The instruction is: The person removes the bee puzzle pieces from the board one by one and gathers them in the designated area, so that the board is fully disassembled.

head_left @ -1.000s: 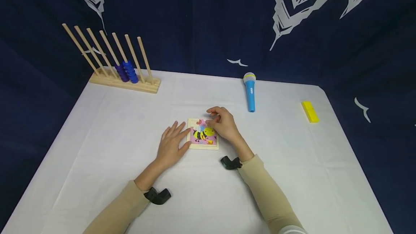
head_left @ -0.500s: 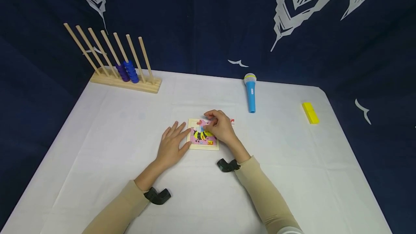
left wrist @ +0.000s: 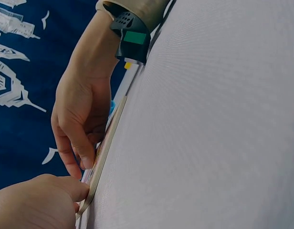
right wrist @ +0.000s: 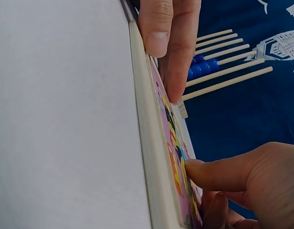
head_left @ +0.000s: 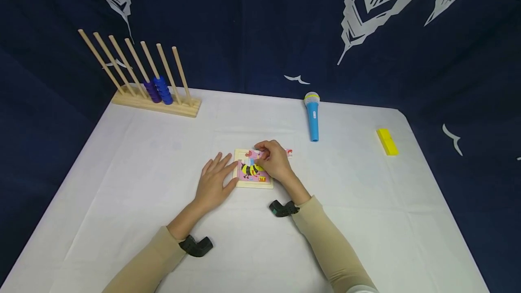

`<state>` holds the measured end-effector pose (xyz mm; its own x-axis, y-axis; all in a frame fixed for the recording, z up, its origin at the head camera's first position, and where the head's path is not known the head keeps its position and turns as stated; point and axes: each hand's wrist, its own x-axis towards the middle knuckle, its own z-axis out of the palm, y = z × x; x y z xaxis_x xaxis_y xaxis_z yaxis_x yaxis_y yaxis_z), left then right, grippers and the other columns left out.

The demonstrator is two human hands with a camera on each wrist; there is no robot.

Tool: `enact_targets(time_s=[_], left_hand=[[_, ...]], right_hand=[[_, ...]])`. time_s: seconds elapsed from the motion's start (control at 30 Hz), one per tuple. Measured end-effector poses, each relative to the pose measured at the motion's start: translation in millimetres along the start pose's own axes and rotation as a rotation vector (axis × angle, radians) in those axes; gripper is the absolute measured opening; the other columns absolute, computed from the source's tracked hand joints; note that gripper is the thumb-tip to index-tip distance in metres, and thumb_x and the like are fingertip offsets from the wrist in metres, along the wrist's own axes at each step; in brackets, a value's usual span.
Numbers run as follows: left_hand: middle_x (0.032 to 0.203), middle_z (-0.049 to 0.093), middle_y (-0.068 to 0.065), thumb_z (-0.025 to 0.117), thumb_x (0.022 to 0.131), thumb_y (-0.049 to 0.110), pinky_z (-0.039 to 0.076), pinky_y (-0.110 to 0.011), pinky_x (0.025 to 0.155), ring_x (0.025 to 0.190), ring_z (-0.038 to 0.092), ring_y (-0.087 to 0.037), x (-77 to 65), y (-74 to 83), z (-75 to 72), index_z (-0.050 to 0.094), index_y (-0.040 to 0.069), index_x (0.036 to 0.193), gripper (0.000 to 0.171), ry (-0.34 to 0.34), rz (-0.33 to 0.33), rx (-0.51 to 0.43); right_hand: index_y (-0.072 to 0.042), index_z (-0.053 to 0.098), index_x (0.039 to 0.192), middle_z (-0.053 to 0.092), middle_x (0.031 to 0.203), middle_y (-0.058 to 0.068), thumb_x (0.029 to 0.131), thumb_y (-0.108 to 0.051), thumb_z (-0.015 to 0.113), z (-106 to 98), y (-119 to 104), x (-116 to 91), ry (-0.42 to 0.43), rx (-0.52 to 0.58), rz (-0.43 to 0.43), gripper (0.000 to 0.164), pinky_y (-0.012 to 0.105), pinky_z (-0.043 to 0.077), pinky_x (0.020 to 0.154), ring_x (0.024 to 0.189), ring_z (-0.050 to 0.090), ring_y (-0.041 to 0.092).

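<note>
A small wooden bee jigsaw puzzle (head_left: 251,176) with a pale frame lies flat mid-table, in the head view. My left hand (head_left: 215,181) rests at its left side, fingers spread, thumb and forefinger touching the frame edge. Over the upper right part is my right hand (head_left: 274,162), fingers bent. In the right wrist view the right thumb (right wrist: 218,174) touches the picture surface, with the other fingers curled beyond it. Whether they pinch a piece is hidden. A loose pink puzzle piece (head_left: 289,153) shows just right of the right hand.
A wooden peg abacus (head_left: 156,107) with purple and blue beads stands at the back left. A blue toy microphone (head_left: 313,119) lies behind the puzzle to the right, and a yellow block (head_left: 387,142) sits farther right. Dark patterned cloth hangs behind the white-covered table (head_left: 350,238).
My right hand has shifted slightly left and toward me, its thumb moving over the bee's head. The loose piece on the right has come into sight. My left hand stays put.
</note>
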<state>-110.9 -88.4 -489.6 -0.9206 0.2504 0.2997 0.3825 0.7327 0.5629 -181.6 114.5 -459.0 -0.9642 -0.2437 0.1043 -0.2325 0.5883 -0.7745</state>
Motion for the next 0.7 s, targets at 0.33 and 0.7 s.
enact_targets(time_s=[0.33,0.7], left_hand=[[0.149,0.046,-0.018,0.066,0.091,0.023,0.019,-0.057,0.117,0.146,0.029,-0.038,0.5,-1.0,-0.7,0.06,0.008,0.134,0.046,-0.047,-0.027,0.007],[0.149,0.046,-0.019,0.067,0.09,0.024,0.019,-0.058,0.117,0.146,0.028,-0.039,0.9,2.0,-3.3,0.06,0.006,0.134,0.047,-0.041,-0.03,0.002]], right_hand=[[0.002,0.071,0.109,0.056,0.089,0.012,0.078,0.0,0.076,0.3,-1.1,-0.6,-0.011,-0.062,0.0,0.032,0.024,0.041,0.067,0.074,0.054,0.017],[0.0,0.071,0.109,0.057,0.091,0.01,0.08,-0.004,0.077,0.3,-1.7,0.1,-0.029,-0.075,0.021,0.03,0.025,0.041,0.07,0.074,0.054,0.016]])
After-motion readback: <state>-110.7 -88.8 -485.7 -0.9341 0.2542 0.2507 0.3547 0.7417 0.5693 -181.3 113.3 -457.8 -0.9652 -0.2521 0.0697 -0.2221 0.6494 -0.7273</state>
